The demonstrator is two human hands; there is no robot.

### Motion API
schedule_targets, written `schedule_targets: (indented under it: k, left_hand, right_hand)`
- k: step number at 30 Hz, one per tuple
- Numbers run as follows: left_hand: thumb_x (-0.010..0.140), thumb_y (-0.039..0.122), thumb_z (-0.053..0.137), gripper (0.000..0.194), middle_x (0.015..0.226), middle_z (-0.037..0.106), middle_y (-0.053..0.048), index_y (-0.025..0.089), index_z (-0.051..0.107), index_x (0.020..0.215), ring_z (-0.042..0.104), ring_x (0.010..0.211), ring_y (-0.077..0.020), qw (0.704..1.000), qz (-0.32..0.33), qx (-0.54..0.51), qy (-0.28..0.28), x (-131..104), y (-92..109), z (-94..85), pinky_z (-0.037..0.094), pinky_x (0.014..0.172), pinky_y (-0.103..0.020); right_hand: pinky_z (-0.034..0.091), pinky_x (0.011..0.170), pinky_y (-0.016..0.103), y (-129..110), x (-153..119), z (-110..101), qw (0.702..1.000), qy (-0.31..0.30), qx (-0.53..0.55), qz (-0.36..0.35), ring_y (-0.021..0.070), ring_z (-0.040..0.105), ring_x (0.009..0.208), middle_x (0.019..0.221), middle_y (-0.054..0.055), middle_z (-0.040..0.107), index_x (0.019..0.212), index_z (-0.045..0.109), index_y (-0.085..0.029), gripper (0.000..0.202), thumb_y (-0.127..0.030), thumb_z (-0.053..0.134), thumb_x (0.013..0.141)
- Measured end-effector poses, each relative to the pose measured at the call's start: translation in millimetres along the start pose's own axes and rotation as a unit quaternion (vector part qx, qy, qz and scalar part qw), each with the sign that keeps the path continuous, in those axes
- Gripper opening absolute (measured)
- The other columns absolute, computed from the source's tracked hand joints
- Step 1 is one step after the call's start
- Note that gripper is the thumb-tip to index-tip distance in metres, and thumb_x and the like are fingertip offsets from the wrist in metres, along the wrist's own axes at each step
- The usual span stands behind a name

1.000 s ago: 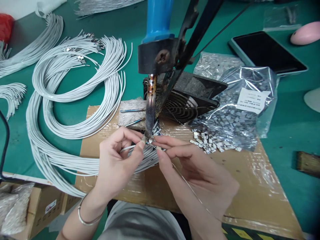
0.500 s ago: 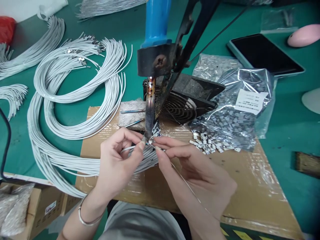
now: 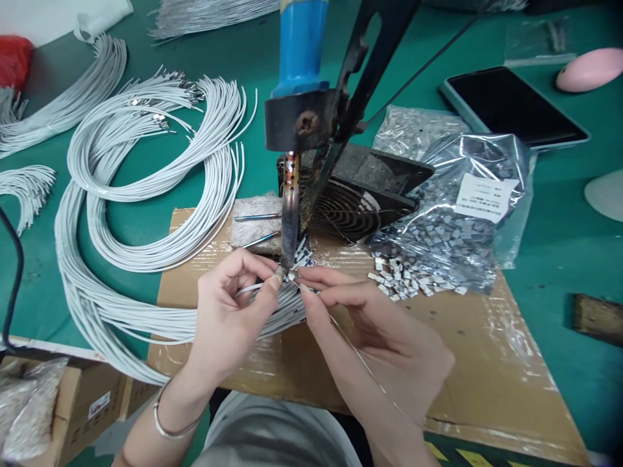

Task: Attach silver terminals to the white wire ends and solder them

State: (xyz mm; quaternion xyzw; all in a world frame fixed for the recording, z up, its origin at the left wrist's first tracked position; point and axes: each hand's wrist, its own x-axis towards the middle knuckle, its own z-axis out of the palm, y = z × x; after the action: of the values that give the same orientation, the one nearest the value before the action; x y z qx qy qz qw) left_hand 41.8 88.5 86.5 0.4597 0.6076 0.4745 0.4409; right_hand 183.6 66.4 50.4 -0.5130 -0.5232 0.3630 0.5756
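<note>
A blue-handled soldering iron (image 3: 291,220) is clamped upright in a dark stand, its tip pointing down between my fingertips. My left hand (image 3: 238,298) pinches the end of a white cable (image 3: 249,287) just left of the tip; a small metal piece seems to sit there, partly hidden by my fingers. In my right hand (image 3: 374,337), thumb and fingers close on a thin solder wire (image 3: 363,360). It trails back across the palm to the wrist, and its front end meets the tip. Under both hands lies a bundle of white cables (image 3: 287,312).
Coiled white cables (image 3: 102,162) lie at the left. Behind the iron stands a black fan (image 3: 348,207). Small metal pieces (image 3: 413,282) are heaped beside a plastic bag (image 3: 448,233). A phone (image 3: 516,107) lies back right. Cardboard (image 3: 467,363) covers the near tabletop.
The view has shifted slightly. Both hands keep their pinches at the iron's tip, with no clear change in what they hold.
</note>
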Motion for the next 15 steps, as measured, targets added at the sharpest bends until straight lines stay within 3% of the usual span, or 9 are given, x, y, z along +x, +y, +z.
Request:
schedule_targets:
  k: [15]
  left_hand:
    - [0.08, 0.009, 0.078, 0.014, 0.081, 0.077, -0.002, 0.019, 0.071, 0.073, 0.059, 0.064, -0.0103, 1.0, 0.01, -0.003, 0.005, -0.8, -0.2, 1.0, 0.041, 0.054, -0.02]
  right_hand:
    - [0.069, 0.085, 0.026, -0.4, -1.0, 0.8, 0.999, 0.017, -0.003, -0.044, 0.0164, 0.084, 0.095, 0.103, -0.001, 0.086, 0.091, 0.076, -0.025, 0.022, -0.004, 0.079, 0.09]
